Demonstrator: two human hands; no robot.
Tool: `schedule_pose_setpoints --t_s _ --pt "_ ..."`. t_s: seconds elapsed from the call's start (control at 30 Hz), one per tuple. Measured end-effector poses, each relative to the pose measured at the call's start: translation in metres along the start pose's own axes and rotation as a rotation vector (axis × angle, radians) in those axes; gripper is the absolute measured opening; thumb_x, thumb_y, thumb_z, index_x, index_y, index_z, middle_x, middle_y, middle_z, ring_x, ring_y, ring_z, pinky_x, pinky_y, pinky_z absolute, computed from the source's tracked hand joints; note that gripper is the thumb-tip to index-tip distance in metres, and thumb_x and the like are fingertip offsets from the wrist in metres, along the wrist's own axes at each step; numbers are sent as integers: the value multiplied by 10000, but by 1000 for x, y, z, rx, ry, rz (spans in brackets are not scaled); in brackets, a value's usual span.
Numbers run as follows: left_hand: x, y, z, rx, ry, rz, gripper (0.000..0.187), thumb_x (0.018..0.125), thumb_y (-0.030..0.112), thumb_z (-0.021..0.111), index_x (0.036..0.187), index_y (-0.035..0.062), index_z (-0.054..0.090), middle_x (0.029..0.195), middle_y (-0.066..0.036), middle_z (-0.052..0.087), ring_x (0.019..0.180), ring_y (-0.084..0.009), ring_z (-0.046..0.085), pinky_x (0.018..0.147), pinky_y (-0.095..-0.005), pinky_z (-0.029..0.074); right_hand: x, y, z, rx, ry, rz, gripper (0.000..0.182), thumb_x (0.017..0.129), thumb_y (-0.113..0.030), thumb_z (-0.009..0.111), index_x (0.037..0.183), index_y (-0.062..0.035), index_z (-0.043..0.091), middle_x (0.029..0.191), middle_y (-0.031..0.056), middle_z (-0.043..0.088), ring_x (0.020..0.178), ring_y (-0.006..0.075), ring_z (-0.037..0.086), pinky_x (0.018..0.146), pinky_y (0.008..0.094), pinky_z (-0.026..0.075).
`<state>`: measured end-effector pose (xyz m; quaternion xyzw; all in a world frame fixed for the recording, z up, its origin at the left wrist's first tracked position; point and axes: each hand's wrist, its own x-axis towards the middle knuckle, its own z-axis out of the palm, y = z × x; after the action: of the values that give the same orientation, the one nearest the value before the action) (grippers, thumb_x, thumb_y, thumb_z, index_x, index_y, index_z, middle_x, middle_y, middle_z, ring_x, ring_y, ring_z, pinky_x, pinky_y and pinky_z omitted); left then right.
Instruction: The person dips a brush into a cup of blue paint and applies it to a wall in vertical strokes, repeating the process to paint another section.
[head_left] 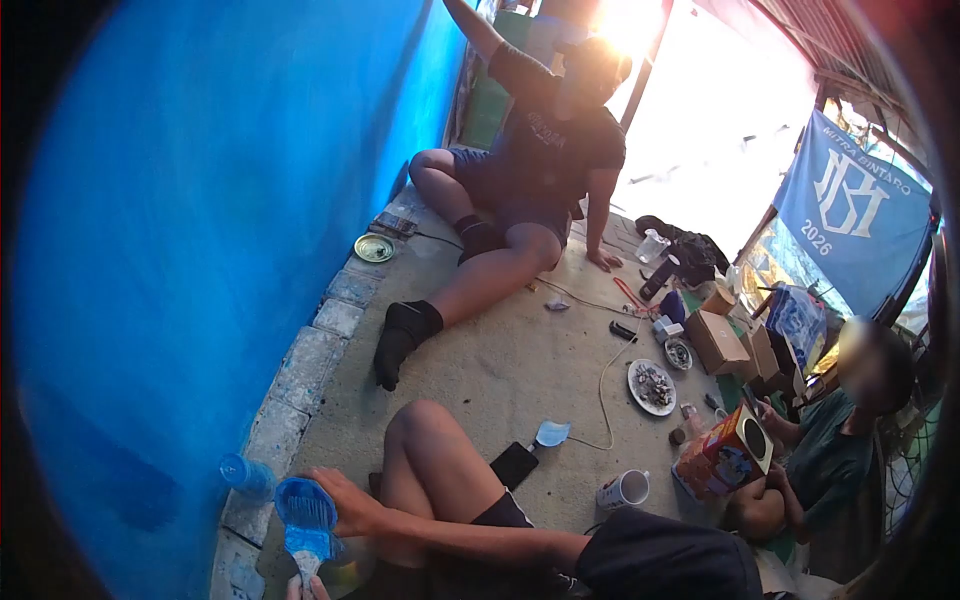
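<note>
At the lower left, my right hand (345, 503) is wrapped round the side of a blue paint-coated cup (305, 503), its forearm reaching in from the right. My left hand (307, 588) shows only as fingertips at the bottom edge, pinching the handle of a blue-stained brush (308, 545). The brush head lies against the near rim of the cup. Beside them, a blue-tinted clear cup (247, 476) stands by the foot of the blue painted wall (200, 250).
One person (560, 140) sits by the wall, an arm raised; another person (835, 450) sits at right. On the floor (480, 380) are a phone (514, 465), a mug (624, 489), a plate (652, 388), a large tin (725, 455), cables and boxes (716, 343).
</note>
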<state>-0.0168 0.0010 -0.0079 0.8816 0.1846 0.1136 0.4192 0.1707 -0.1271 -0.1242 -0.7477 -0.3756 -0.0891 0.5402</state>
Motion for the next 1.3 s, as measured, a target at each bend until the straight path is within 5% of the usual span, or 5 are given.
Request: schedule_pose_setpoints --t_s 1.3 --pt "-2 -5 0 -15 -23 -61 454 1002 364 617 1078 -80 673 927 -245 720 857 -351 715 732 -420 536 8 -15 -12 15 -70 -12 787 730 -254 833 1378 -29 448 1307 188 538 1245 379 508 1035 457 391"
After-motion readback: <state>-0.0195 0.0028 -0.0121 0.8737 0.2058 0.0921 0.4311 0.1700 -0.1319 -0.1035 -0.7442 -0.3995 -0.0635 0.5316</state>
